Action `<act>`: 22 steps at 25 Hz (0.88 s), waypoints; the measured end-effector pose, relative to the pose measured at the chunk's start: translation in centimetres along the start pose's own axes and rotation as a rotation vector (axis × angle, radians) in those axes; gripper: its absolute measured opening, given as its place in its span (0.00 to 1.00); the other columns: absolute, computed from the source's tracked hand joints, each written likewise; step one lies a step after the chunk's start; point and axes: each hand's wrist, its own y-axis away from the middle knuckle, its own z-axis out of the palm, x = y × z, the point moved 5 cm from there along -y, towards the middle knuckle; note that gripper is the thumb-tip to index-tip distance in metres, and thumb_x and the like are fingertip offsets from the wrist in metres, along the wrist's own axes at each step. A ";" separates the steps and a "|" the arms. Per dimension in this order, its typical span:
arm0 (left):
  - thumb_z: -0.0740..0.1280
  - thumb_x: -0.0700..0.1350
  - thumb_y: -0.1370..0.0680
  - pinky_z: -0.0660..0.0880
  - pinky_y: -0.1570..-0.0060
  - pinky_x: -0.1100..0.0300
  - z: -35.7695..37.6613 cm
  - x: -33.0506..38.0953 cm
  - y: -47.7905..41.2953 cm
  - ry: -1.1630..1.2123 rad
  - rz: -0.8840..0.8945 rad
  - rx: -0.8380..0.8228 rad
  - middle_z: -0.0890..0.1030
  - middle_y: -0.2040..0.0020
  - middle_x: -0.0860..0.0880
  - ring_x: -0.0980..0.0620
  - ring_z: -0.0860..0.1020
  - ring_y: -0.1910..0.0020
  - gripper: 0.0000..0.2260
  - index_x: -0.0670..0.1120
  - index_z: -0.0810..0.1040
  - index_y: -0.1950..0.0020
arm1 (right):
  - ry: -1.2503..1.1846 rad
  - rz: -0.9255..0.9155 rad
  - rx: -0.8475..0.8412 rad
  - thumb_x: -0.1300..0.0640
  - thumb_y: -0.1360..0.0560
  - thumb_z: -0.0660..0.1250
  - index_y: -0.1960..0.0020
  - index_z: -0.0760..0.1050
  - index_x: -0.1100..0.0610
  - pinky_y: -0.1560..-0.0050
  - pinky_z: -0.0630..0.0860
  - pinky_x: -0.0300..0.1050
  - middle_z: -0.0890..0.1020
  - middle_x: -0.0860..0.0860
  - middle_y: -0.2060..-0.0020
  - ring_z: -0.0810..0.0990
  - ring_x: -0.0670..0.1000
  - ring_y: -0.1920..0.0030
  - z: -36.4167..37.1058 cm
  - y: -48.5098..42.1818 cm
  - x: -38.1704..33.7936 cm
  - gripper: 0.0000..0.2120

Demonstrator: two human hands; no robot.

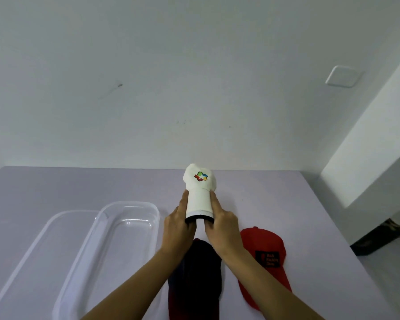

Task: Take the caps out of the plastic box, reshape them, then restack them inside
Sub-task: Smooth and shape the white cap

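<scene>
A pale lilac bench point(56, 188) fills the lower half of the view and meets a plain white wall point(148, 77) at its far edge. On the left of the bench lies a clear plastic lid point(36, 236), flat and overlapped on its right side by the clear plastic box point(134, 207), which stands open with nothing visible inside it. High on the wall to the right is a white square switch plate point(343, 76), and a white corner juts in at the far right edge.

Just right of the box, the left hand point(179, 229) and the right hand point(224, 227) hold a white cap point(200, 192) up above the bench. The fingers of both hands are clamped on its brim, one hand on each side, curling the brim into a narrow tube. Its crown points away, showing a small multicoloured logo.

Below the hands a dark cap point(195, 280) lies flat on the bench, partly hidden by the forearms. Just beside it on the right lies a red cap point(261, 245) with a dark patch on its front, brim toward the camera.
</scene>
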 end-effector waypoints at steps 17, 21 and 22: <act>0.57 0.41 0.23 0.77 0.57 0.53 1.9 -1.5 0.1 0.059 -0.085 0.008 0.82 0.51 0.43 0.43 0.80 0.57 0.24 0.47 0.63 0.26 | 0.046 0.025 -0.121 0.58 0.22 0.62 0.24 0.50 0.56 0.45 0.78 0.54 0.81 0.61 0.51 0.81 0.59 0.52 1.4 -1.4 1.9 0.32; 0.61 0.38 0.23 0.76 0.60 0.53 1.9 -1.9 -1.7 -0.017 -0.068 -0.027 0.82 0.50 0.39 0.40 0.81 0.58 0.23 0.42 0.66 0.27 | 0.132 -0.017 -0.148 0.58 0.22 0.61 0.24 0.46 0.56 0.46 0.78 0.51 0.80 0.61 0.49 0.80 0.58 0.52 2.2 -2.8 3.1 0.33; 0.63 0.40 0.24 0.77 0.63 0.53 2.2 -2.1 -2.1 -0.115 0.026 -0.104 0.82 0.49 0.37 0.38 0.81 0.59 0.23 0.39 0.67 0.29 | 0.201 -0.035 -0.203 0.58 0.21 0.60 0.24 0.43 0.56 0.46 0.78 0.50 0.79 0.61 0.48 0.80 0.57 0.51 2.5 -3.1 4.0 0.33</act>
